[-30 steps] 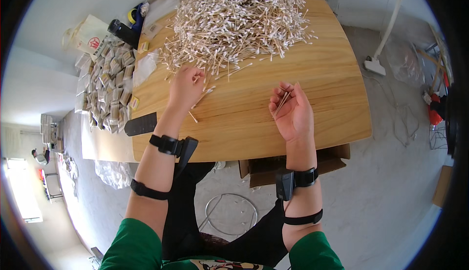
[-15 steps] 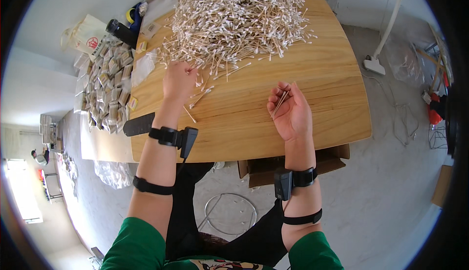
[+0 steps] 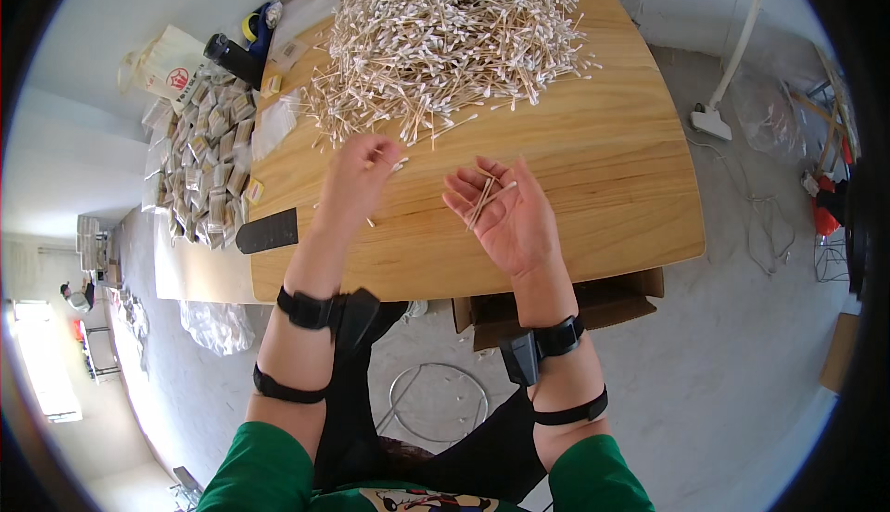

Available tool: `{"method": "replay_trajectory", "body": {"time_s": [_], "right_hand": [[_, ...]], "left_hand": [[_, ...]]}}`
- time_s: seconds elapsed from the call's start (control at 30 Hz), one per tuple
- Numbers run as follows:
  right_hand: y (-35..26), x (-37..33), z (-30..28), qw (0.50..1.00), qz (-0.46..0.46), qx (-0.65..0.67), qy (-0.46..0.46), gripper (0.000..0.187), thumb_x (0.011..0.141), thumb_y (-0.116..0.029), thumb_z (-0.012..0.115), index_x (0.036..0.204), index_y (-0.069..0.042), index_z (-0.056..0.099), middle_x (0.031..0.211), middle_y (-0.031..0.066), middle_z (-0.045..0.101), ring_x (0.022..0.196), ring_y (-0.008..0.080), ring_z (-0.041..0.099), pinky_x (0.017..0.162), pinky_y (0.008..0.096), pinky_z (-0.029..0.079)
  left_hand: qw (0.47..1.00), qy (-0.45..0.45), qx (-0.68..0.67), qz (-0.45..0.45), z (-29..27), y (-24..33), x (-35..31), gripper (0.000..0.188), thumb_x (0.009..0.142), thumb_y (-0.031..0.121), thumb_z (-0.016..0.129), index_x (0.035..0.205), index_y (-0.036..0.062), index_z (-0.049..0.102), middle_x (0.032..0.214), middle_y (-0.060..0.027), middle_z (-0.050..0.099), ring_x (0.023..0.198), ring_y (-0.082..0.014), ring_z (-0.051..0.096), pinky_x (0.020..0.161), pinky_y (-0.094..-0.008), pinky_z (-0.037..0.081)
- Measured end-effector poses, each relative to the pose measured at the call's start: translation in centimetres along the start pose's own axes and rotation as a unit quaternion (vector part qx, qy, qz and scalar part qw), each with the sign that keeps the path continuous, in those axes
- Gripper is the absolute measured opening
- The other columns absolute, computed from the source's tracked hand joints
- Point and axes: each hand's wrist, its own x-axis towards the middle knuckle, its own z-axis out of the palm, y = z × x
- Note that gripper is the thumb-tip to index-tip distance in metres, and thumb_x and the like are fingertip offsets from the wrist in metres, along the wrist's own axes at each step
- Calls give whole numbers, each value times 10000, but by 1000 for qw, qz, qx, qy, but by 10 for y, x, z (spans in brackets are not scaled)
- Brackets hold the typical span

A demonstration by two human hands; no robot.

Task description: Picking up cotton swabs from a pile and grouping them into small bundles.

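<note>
A big heap of cotton swabs (image 3: 454, 35), with pale wooden sticks and white tips, covers the far part of the wooden table (image 3: 612, 178). My right hand (image 3: 519, 225) is palm up over the near part of the table, fingers loosely curled. A few cotton swabs (image 3: 481, 202) lie across its palm and fingers. To its left, my left hand (image 3: 357, 178) hovers just short of the heap, fingers pinched together and blurred by motion. What sits in that pinch, if anything, is not clear. Loose swabs partly show behind and beneath the left hand.
Many small packed bags of swabs (image 3: 209, 146) are piled left of the table, beside a black bottle (image 3: 232, 58) and a cloth bag (image 3: 162, 65). A dark flat strip (image 3: 267, 233) lies on the left edge. An open cardboard box (image 3: 556, 308) stands under the front edge.
My left hand has come away from the heap, toward me and slightly right. My right hand has moved left and opened somewhat, its swabs now spread across the fingers.
</note>
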Motion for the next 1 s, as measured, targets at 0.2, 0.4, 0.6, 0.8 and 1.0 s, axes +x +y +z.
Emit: {"method": "replay_trajectory", "body": {"time_s": [0.2, 0.4, 0.6, 0.8, 1.0], "right_hand": [[-13, 3, -13, 1000, -29, 11, 0, 372, 974, -365, 410, 1021, -3, 481, 907, 156, 579, 869, 305, 597, 839, 433, 503], [-16, 4, -12, 999, -39, 3, -8, 358, 974, -356, 412, 1024, -9, 484, 906, 154, 586, 871, 303, 600, 827, 428, 508], [0, 1, -4, 999, -6, -37, 26, 396, 982, -368, 376, 1077, 4, 474, 995, 178, 581, 915, 320, 598, 845, 445, 498], [12, 1, -6, 1000, 24, -16, 11, 403, 983, -380, 369, 1064, -1, 479, 986, 170, 582, 901, 316, 599, 844, 444, 493], [-4, 2, -12, 1000, -12, -11, -1, 393, 981, -380, 381, 1011, -5, 495, 913, 149, 594, 878, 309, 604, 820, 420, 503]], "left_hand": [[956, 21, 288, 47, 7, -34, 25, 137, 737, 180, 706, 784, 60, 659, 904, -121, 581, 830, -289, 587, 739, -372, 481], [962, 11, 272, 24, 5, -43, 29, 165, 724, 179, 720, 775, 36, 656, 882, -113, 590, 812, -280, 583, 722, -364, 478], [999, -42, 16, -25, 3, 29, -6, 189, 754, 179, 715, 817, 13, 649, 876, -121, 591, 759, -231, 580, 658, -304, 474], [935, 65, 347, 39, 4, -33, 27, 177, 768, 222, 703, 803, 55, 656, 962, -124, 576, 913, -277, 569, 788, -363, 464], [920, 62, 387, 9, 13, -44, 36, 157, 743, 220, 715, 755, 74, 660, 962, -112, 572, 959, -295, 552, 836, -383, 447]]}}
